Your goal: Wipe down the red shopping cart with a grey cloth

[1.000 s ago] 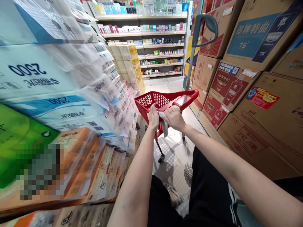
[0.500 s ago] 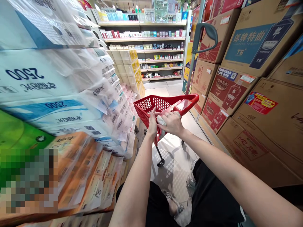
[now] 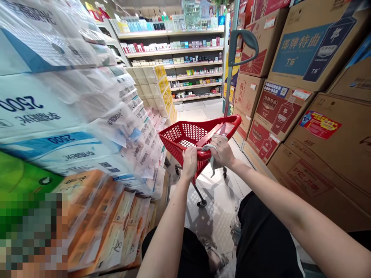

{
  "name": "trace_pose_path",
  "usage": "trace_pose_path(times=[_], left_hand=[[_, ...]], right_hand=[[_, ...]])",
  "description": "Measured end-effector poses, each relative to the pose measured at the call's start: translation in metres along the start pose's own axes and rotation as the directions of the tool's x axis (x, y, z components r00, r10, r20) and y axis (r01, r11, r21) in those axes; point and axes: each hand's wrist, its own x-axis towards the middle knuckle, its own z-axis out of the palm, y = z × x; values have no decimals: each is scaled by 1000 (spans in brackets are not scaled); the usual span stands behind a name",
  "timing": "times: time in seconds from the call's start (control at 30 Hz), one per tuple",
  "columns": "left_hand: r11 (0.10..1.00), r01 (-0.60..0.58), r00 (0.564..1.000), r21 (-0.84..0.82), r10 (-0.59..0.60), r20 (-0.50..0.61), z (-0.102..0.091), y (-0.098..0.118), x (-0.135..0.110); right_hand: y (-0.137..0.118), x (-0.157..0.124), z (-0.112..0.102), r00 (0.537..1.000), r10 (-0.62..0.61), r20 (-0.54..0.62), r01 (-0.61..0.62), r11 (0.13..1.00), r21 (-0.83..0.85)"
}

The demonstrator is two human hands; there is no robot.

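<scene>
Fingers of your right hand (image 3: 222, 152) clasp limp grey cloth (image 3: 213, 166) against curved red handle (image 3: 237, 125) of red perforated-plastic shopping cart (image 3: 173, 146), just ahead; left hand (image 3: 189, 162) grips handle's near end. Best press cloth evenly, cart braced.

From here I count one red shopping cart (image 3: 217, 122), one grey cloth (image 3: 213, 164), two hands (image 3: 190, 164), two shoes (image 3: 218, 259).

Inverted "2500" — white packs (image 3: 55, 101); "郎牌特曲 T6" — brown carton (image 3: 307, 48).
</scene>
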Motion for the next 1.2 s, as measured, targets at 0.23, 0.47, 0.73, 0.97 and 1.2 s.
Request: trace_pose_path(times=[0.23, 0.47, 0.73, 0.97, 1.2], left_hand=[[993, -11, 999, 113, 16, -38, -1, -1, -9], [994, -7, 995, 111, -4, 100, -38, -3, -15], [998, -4, 988, 65, -6, 157, -76, -7, -19], [910, -49, 985, 413, -25, 171, -69, 8, -8], [575, -98, 956, 812, -173, 238, -44, 40, 1]], right_hand=[[-18, -16, 0, 998, -49, 41, 46, 996, 73], [20, 11, -18, 943, -286, 170, 271, 957, 108], [56, 20, -19, 989, -4, 147, -6, 998, 67], [102, 16, -22, 940, 321, 115, -313, 946, -82], [87, 5, -22, 971, 198, 137, -201, 980, 7]])
